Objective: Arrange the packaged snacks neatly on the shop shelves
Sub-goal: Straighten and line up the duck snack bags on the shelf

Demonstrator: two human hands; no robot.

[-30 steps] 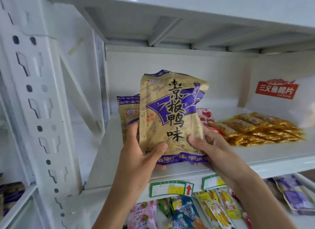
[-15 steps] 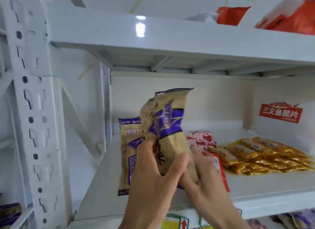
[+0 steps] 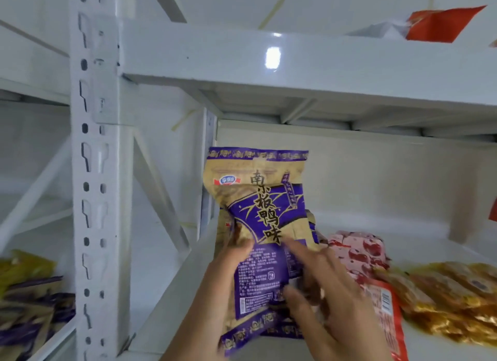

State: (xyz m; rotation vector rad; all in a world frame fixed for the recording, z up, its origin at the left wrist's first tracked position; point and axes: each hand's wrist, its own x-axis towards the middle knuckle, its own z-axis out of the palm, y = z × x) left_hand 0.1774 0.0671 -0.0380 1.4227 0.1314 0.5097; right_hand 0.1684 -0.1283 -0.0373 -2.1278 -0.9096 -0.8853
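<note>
A tan-and-purple snack packet (image 3: pixel 258 199) stands upright at the left end of the white shelf (image 3: pixel 172 301), with similar packets partly hidden behind and under it. My left hand (image 3: pixel 215 285) grips its lower left edge. My right hand (image 3: pixel 325 288) lies against its lower right side, fingers spread over the packet. To the right on the shelf lie a pink-and-red packet (image 3: pixel 357 250) and a red packet (image 3: pixel 387 312), then a pile of gold-wrapped snacks (image 3: pixel 457 301).
A white perforated upright (image 3: pixel 94 172) stands left of the shelf. Beyond it, a neighbouring shelf holds yellow and purple packets (image 3: pixel 27 301). The upper shelf (image 3: pixel 295 59) overhangs, with a red-and-white bag (image 3: pixel 441 24) on top. A white box (image 3: pixel 473 199) stands at the right.
The front packet has been turned from edge-on to facing me and set upright toward the shelf's left end. The camera has tilted up and closer, showing more of the upper shelf.
</note>
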